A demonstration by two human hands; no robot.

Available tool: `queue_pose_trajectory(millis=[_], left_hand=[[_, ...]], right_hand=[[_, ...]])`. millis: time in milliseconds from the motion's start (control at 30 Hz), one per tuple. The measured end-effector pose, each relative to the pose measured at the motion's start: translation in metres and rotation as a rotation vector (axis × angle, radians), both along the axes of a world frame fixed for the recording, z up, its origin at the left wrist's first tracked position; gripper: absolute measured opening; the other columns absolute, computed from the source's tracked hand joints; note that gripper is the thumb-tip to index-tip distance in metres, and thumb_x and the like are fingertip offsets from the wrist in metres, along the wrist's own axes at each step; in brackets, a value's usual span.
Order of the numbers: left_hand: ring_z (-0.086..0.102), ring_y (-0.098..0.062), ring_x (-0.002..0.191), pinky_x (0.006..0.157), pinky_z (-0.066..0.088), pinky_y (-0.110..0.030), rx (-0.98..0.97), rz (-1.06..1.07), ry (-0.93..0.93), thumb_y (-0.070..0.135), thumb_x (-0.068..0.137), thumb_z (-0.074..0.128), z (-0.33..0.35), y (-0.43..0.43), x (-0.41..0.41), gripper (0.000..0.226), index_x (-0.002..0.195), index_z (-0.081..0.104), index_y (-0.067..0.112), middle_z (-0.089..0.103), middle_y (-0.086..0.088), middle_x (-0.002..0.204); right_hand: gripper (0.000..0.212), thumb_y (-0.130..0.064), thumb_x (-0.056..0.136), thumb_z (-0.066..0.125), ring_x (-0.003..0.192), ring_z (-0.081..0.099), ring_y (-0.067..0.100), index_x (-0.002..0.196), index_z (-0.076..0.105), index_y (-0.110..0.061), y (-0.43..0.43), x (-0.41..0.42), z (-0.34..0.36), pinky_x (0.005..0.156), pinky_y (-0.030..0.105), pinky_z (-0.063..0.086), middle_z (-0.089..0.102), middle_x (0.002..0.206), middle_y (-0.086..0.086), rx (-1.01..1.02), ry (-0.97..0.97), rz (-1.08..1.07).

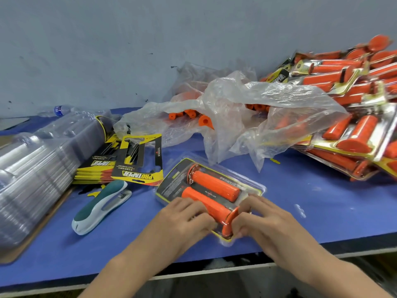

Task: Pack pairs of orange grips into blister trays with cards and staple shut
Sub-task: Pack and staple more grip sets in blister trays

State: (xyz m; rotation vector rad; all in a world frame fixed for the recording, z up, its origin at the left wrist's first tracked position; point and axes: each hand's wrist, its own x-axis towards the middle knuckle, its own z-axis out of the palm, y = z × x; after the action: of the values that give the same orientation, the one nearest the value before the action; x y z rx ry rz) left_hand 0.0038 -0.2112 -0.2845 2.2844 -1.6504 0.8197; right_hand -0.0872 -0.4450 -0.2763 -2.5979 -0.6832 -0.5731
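Blister tray (171, 183) lies on the blue counter (311, 211), centre-low in frame, w/ card and both orange grips (214, 186) inside; can't see any staples yet. L hand (187, 218) has its fingers bent over the shell above the near grip and presses down. R hand (257, 218) curls round the tray's near corner by the flange. Both are gripping the tray, neither is free. Risks: the near corner sits close to the counter's front edge, so a hard push could tip or slide the pack off. The clear shell looks springy, so letting go w/ one hand to reach the stapler (101, 208), lying to the left of the tray, may let it pop open and the card shift, giving a crooked staple. A grip not fully seated would prob. keep the halves apart. Tray's long axis runs diagonal, upper left to lower right of frame. Grips lie parallel along it, head-to-tail: far grip's flange points upper left, near grip's flange points lower right, toward the R hand.
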Motion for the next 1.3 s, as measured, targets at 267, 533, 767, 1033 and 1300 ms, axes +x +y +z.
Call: queue_pose_trajectory(millis=[267,533,767,1033,1300], left_hand=[[0.055,-0.019,0.072,0.066,0.048,-0.03,-0.022,0.103,-0.075,0.022,0.095,0.06,0.002,-0.007,0.008,0.014,0.084,0.068,0.019,0.061,0.003,0.083],[0.059,-0.017,0.074,0.069,0.049,-0.029,-0.061,0.111,-0.025,0.033,0.1,0.053,0.003,-0.016,-0.001,0.026,0.084,0.069,0.019,0.064,0.005,0.083],[0.058,-0.013,0.074,0.066,0.047,-0.026,-0.054,0.168,0.02,0.038,0.097,0.055,0.003,0.005,0.016,0.025,0.084,0.067,0.02,0.061,0.008,0.083],[0.054,-0.01,0.071,0.064,0.045,-0.024,-0.014,0.195,0.016,0.05,0.094,0.054,0.001,0.01,0.017,0.032,0.079,0.061,0.023,0.057,0.011,0.079],[0.056,-0.016,0.074,0.066,0.047,-0.028,-0.053,0.186,-0.011,0.037,0.095,0.058,-0.007,0.003,0.013,0.017,0.094,0.069,0.024,0.059,0.006,0.086]], right_hand=[[0.049,0.012,0.084,0.057,0.108,0.054,0.003,0.106,0.064,-0.031,-0.042,0.01,0.005,0.112,0.04,0.035,0.057,0.117,-0.017,-0.06,0.037,-0.179],[0.009,-0.03,0.088,0.068,0.112,0.061,0.028,0.093,0.069,-0.022,0.005,0.019,-0.007,0.096,0.041,0.051,0.064,0.119,0.001,-0.212,-0.153,-0.139],[0.03,-0.044,0.093,0.054,0.123,0.056,0.025,0.083,0.062,-0.018,-0.006,0.022,-0.006,0.1,0.037,0.048,0.063,0.124,-0.001,-0.164,-0.086,-0.113],[0.03,-0.051,0.095,0.055,0.129,0.044,0.009,0.081,0.046,-0.026,-0.011,0.022,-0.012,0.103,0.016,0.033,0.052,0.133,-0.014,-0.059,0.002,-0.078],[0.032,-0.051,0.094,0.055,0.126,0.043,0.004,0.078,0.04,-0.028,-0.009,0.023,-0.013,0.095,0.014,0.036,0.05,0.131,-0.018,0.024,0.015,-0.083]])
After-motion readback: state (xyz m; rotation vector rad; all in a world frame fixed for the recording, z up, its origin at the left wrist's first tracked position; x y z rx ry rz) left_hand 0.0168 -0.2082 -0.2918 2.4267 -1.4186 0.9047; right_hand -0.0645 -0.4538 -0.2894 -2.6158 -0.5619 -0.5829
